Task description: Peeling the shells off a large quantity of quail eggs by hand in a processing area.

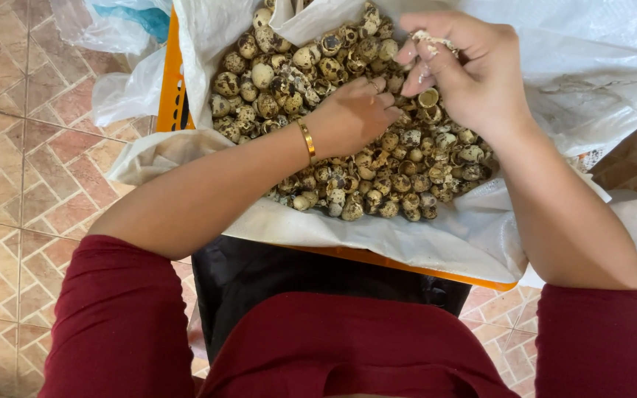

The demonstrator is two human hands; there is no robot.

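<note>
A heap of small speckled quail eggs (348, 169) fills a white woven sack liner (377, 236) set in an orange crate (173, 81). My left hand (355, 114), with a gold bangle on the wrist, rests knuckles-up on the eggs, its fingers curled; what it holds is hidden. Above the pile, my right hand (466, 70) pinches bits of pale broken shell between thumb and fingers. An opened egg shell (427, 97) lies just under that hand.
White and blue plastic bags (123, 44) lie on the patterned tile floor (16, 184) at the left. More white sacking (613, 59) spreads to the right. My lap in dark red and black cloth (318, 295) is against the crate's near edge.
</note>
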